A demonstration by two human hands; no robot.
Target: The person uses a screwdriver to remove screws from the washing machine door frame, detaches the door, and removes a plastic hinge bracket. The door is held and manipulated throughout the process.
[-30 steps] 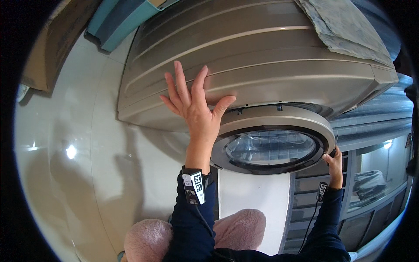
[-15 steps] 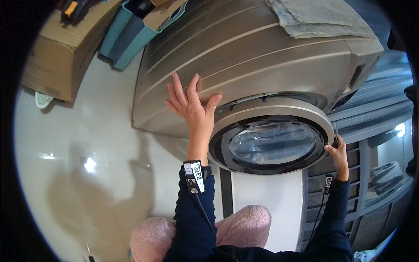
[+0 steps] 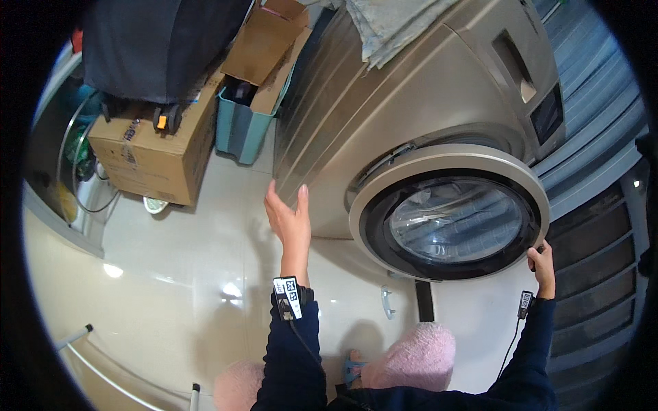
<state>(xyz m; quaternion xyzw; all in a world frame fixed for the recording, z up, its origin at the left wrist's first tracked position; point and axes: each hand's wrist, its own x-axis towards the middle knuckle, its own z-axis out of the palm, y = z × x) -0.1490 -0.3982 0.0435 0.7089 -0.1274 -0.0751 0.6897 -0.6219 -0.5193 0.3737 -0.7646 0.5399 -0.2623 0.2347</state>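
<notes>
"What are the hands doing?"

"The right hand (image 3: 542, 266) is clamped on the rim of the round door (image 3: 455, 218), at its four o'clock, probably to steady it by the edge. The left hand (image 3: 288, 222) is empty, fingers apart, at the door's nine o'clock. I can't tell whether its fingertips touch the washing machine (image 3: 425, 103) behind."

"Where's the door, then?"

"Ajar, standing out from the machine's front; I'd guess it hangs from the metal piece (image 3: 397, 155) at its ten o'clock."

"Count the rest?"

"One machine, one door. One grey cloth (image 3: 397, 27) lies on top, past the door's eleven, perhaps as a cover. From the left hand, one blue bin (image 3: 236, 140) at eleven, holding cardboard, and one closed carton (image 3: 154, 161) at ten."
</notes>
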